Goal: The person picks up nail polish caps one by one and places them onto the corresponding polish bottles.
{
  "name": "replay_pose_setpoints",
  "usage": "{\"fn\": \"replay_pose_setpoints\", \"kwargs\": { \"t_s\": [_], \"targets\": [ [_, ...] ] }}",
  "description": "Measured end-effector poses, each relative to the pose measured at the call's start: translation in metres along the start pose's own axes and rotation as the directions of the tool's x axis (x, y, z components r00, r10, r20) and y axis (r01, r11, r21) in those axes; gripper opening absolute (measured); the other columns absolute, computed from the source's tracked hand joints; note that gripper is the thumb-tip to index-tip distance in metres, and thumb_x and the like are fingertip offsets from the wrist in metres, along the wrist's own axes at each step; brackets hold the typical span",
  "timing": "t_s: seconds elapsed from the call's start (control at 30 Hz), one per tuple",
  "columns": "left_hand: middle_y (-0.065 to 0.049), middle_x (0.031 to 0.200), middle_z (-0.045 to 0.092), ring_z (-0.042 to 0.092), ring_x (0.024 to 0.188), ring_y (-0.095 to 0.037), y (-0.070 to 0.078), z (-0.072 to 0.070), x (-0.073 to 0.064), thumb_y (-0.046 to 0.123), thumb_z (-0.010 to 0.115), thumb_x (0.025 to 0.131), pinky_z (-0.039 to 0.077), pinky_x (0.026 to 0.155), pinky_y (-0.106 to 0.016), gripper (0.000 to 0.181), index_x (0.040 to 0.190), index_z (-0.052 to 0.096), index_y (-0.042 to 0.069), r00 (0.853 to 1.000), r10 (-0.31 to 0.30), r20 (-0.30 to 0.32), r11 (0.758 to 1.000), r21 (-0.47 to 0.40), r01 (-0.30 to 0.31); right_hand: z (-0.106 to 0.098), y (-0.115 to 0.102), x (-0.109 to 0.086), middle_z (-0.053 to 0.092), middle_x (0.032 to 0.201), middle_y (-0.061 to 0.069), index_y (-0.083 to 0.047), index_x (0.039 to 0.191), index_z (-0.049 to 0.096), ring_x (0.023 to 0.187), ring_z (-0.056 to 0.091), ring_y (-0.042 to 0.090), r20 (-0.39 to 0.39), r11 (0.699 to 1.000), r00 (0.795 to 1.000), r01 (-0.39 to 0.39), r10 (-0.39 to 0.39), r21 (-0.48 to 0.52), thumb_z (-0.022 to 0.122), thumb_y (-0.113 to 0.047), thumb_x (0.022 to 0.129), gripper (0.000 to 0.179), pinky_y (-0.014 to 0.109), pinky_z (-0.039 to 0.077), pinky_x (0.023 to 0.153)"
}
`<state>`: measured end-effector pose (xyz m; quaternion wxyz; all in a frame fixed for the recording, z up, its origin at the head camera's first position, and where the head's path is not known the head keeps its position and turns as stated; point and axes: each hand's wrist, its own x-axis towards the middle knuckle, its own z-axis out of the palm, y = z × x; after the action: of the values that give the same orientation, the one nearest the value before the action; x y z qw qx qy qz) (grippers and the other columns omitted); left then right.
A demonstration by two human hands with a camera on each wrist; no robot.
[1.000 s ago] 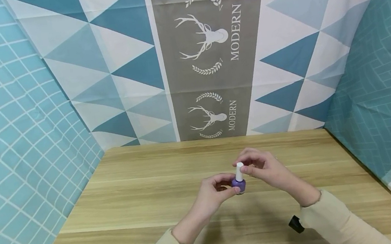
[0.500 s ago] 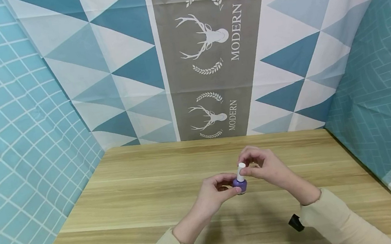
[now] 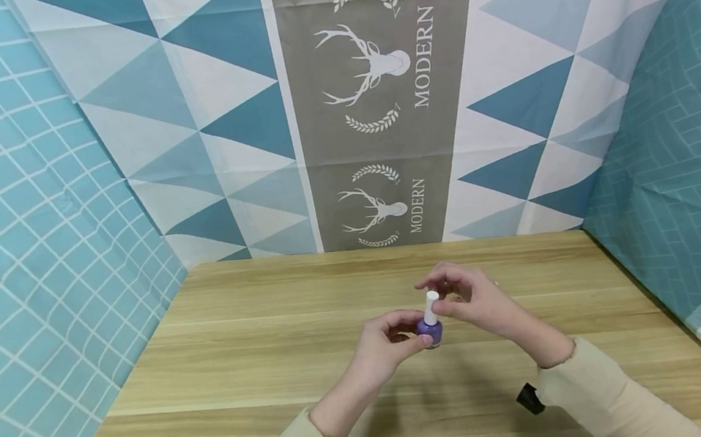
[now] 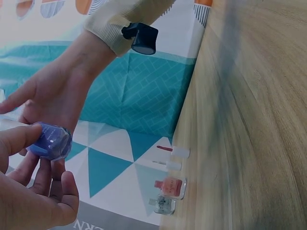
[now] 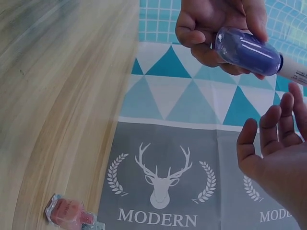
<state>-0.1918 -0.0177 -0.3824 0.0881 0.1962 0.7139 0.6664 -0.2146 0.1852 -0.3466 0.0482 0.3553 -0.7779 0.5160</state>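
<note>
A purple nail polish bottle (image 3: 430, 333) with a tall white cap (image 3: 432, 308) stands above the table, slightly tilted. My left hand (image 3: 387, 343) pinches the purple glass between thumb and fingers. My right hand (image 3: 467, 299) is around the cap, thumb at its near side and the other fingers spread out past it. In the right wrist view, the right hand's fingers (image 5: 273, 134) are loosely bent beside the cap. In the left wrist view, most of the cap is out of frame, while the purple bottle (image 4: 52, 142) shows clearly under the left thumb.
On the wooden table (image 3: 242, 351) are a pink polish bottle (image 4: 173, 187), a clear greenish bottle (image 4: 165, 204) and two white caps with brushes, one brush red (image 4: 165, 148). The right hand mostly hides them in the head view. Patterned cloth walls (image 3: 368, 98) enclose the table.
The right fingers closed in on the cap half a second ago and have now spread away from it again. The left hand and the bottle stay nearly in place.
</note>
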Motion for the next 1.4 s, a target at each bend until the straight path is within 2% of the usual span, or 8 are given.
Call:
{"fn": "replay_pose_setpoints", "kwargs": {
  "t_s": [0.1,0.23,0.37,0.57,0.67,0.93,1.17,1.4],
  "targets": [
    [-0.005,0.105,0.068,0.060,0.091,-0.016,-0.0001,-0.0007,-0.0006,0.014,0.074,0.081,0.050,0.076,-0.027,0.028,0.109,0.069,0.010,1.000,-0.001,-0.005,1.000,0.001,0.001,-0.0009,-0.0013,-0.0017,0.058,0.101,0.004,-0.008,0.120,0.062,0.077,0.048,0.015,0.029,0.999,0.999,0.037,-0.036,-0.018,0.057,-0.002,0.092,0.030,0.027,0.045,0.062],
    [-0.004,0.105,0.067,0.060,0.091,-0.016,0.0001,-0.0015,-0.0014,0.014,0.074,0.082,0.050,0.075,-0.026,0.029,0.109,0.068,0.010,1.000,-0.002,-0.006,1.000,0.005,0.002,-0.0014,-0.0035,-0.0029,0.056,0.102,0.003,-0.006,0.121,0.062,0.067,0.043,0.014,0.062,0.996,0.995,0.082,-0.081,-0.022,0.051,0.000,0.094,0.030,0.026,0.041,0.052],
    [-0.005,0.106,0.067,0.060,0.092,-0.016,0.0008,-0.0020,-0.0024,0.014,0.074,0.082,0.050,0.076,-0.026,0.029,0.109,0.068,0.009,1.000,-0.002,-0.004,1.000,0.007,0.002,-0.0012,-0.0051,-0.0031,0.056,0.105,0.004,-0.007,0.118,0.065,0.073,0.046,0.013,0.071,0.996,0.994,0.087,-0.085,-0.019,0.050,0.000,0.095,0.028,0.026,0.042,0.056],
    [-0.005,0.106,0.068,0.060,0.092,-0.016,0.0011,-0.0021,-0.0025,0.014,0.074,0.082,0.050,0.078,-0.027,0.028,0.109,0.068,0.009,1.000,0.002,-0.001,1.000,0.009,-0.002,-0.0007,-0.0046,-0.0037,0.058,0.107,0.007,-0.012,0.112,0.067,0.092,0.053,0.016,0.057,0.999,0.998,0.040,-0.040,-0.002,0.052,-0.003,0.095,0.025,0.028,0.048,0.072],
    [-0.005,0.105,0.068,0.060,0.092,-0.016,0.0013,-0.0018,-0.0025,0.014,0.074,0.082,0.050,0.077,-0.027,0.028,0.109,0.068,0.009,1.000,0.002,0.000,1.000,0.005,-0.002,-0.0007,-0.0048,-0.0034,0.058,0.106,0.004,-0.013,0.110,0.068,0.093,0.055,0.016,0.046,1.000,0.999,0.029,-0.029,-0.005,0.054,-0.003,0.094,0.024,0.028,0.049,0.074],
    [-0.005,0.104,0.068,0.060,0.091,-0.018,0.0019,-0.0007,-0.0023,0.013,0.074,0.082,0.050,0.075,-0.026,0.027,0.108,0.068,0.009,1.000,-0.008,0.001,1.000,0.000,0.008,-0.0011,-0.0046,-0.0026,0.060,0.103,0.006,-0.010,0.106,0.069,0.095,0.055,0.015,0.017,0.999,0.999,0.046,-0.047,0.004,0.059,0.000,0.091,0.021,0.029,0.048,0.073],
    [-0.005,0.104,0.068,0.060,0.090,-0.017,0.0024,0.0005,-0.0013,0.014,0.074,0.082,0.050,0.076,-0.026,0.027,0.108,0.069,0.009,1.000,0.000,0.000,1.000,0.005,0.000,-0.0012,-0.0026,-0.0014,0.059,0.097,0.004,-0.012,0.099,0.069,0.091,0.053,0.015,-0.012,1.000,1.000,0.029,-0.029,0.009,0.064,0.000,0.086,0.018,0.027,0.047,0.070],
    [-0.006,0.104,0.068,0.060,0.089,-0.016,0.0024,0.0014,-0.0004,0.013,0.074,0.081,0.050,0.075,-0.024,0.027,0.107,0.069,0.009,1.000,0.006,-0.002,1.000,0.002,-0.006,-0.0010,-0.0012,-0.0001,0.057,0.094,0.003,-0.011,0.093,0.066,0.085,0.053,0.014,-0.024,0.998,0.998,0.063,-0.062,0.023,0.068,0.003,0.082,0.018,0.026,0.047,0.068]
  ]
}}
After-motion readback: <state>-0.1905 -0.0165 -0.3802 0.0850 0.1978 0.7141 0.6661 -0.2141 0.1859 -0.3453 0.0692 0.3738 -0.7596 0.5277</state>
